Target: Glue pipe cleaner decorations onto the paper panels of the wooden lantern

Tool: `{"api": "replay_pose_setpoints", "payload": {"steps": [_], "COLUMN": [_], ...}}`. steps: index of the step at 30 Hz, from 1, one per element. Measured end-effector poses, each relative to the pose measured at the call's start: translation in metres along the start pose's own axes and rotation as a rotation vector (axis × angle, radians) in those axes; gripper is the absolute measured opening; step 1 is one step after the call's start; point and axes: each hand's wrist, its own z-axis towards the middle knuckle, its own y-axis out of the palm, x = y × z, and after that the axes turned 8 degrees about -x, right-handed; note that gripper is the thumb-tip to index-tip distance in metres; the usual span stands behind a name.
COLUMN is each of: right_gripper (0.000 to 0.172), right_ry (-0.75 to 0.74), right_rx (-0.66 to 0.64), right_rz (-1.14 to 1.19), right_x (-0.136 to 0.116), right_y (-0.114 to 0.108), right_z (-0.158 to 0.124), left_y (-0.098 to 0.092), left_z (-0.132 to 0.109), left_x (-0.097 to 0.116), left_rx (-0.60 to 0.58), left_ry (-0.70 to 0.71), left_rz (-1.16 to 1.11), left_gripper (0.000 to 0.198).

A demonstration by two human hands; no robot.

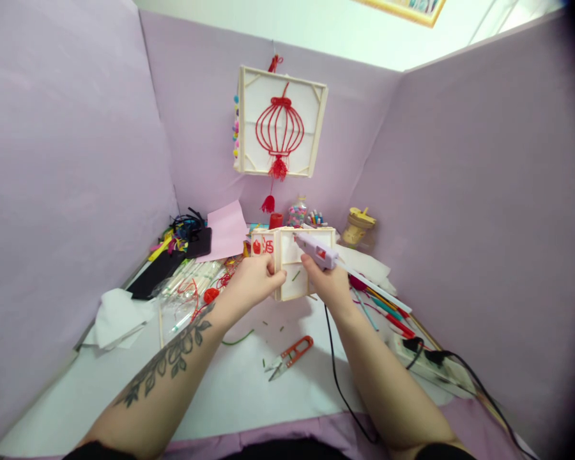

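My left hand (263,276) grips the edge of a small box lantern (294,291) with a pale wooden frame and white panels. Its left panel carries red shapes, and a short green piece (296,276) lies on the facing panel. In my right hand (333,284) is a lilac hot glue gun (319,250), its nozzle at the upper part of that panel; whether the tip touches is too small to tell. A long white glue stick (376,286) sticks out of the gun's back. Orange-handled thread snips (290,358) lie on the table below.
A larger lantern (280,128) with a red lantern design hangs at the back. Bagged sticks (191,278), red yarn (211,295) and tissues (119,316) lie left. A power strip (431,364) sits right; the gun's black cord (335,364) crosses the table. Green scraps lie near the snips.
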Motion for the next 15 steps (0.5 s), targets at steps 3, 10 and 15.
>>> {"api": "replay_pose_setpoints", "payload": {"steps": [3,10,15], "right_gripper": [0.035,0.037,0.038], "right_ry": [0.015,0.016,0.015], "right_rx": [-0.005,-0.007,-0.018], "right_rz": [0.000,0.031,0.028], "right_x": [-0.0015,-0.0021,-0.0029], "right_y": [-0.0004,-0.0006,-0.0007], "right_z": [-0.0002,-0.0003,-0.0007], "left_y": [0.0001,-0.0001,-0.0008], "left_z": [0.0000,-0.0007,-0.0003], "left_x": [-0.0001,0.0004,0.0015], "left_rx": [0.000,0.002,-0.003], "left_ry": [0.005,-0.002,-0.005], "left_rz": [-0.003,0.010,0.010], "left_gripper": [0.024,0.025,0.025]}}
